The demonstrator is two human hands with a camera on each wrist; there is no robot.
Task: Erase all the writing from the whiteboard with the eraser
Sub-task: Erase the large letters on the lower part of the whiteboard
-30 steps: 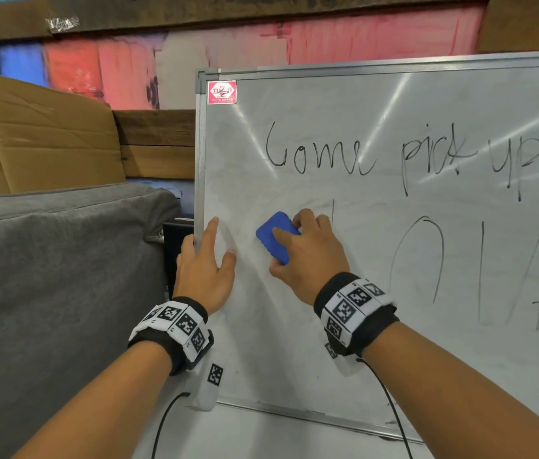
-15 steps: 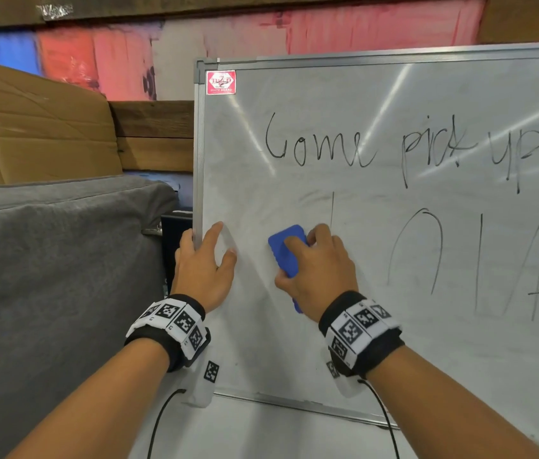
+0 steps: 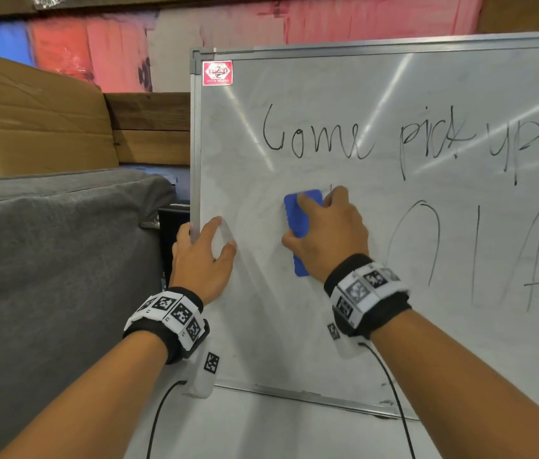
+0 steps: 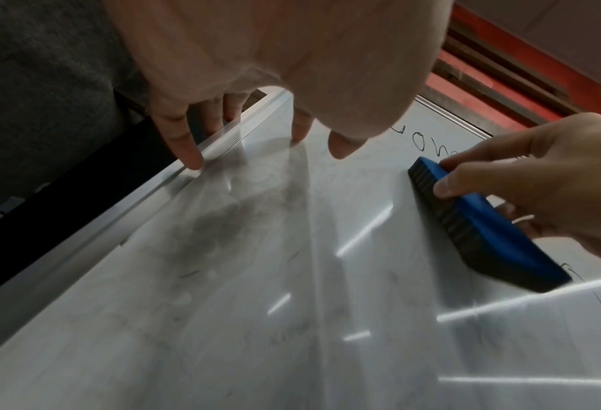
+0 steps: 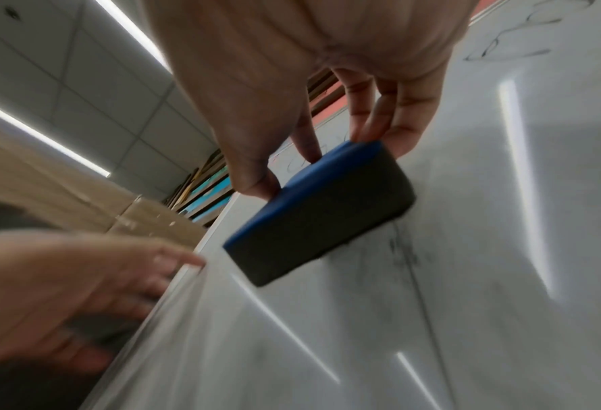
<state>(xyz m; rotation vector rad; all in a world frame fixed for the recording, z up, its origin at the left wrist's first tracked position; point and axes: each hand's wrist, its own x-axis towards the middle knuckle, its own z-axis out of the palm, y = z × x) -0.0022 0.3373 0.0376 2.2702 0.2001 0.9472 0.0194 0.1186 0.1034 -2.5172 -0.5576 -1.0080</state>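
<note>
1. The blue eraser lies with its dark felt face on the whiteboard, standing upright lengthwise, in the left part of the board below the word "Come".
2. The right hand grips the eraser, thumb on its left edge and fingers curled over the top and right side; the right wrist view shows the fingertips at the eraser's far end.
3. The writing is black marker: "Come pick up" in the upper row, and large strokes lower, to the right of the right hand. Grey smudges cover the board around and left of the eraser.
4. The left hand rests on the board's left metal frame, fingers spread and straight, thumb and forefinger on the white surface, the others at the frame's edge.
5. Both wrists carry black bands with patterned tags.
6. Left of the board sit a grey cushion and brown cardboard; behind is a wall painted red and blue.
</note>
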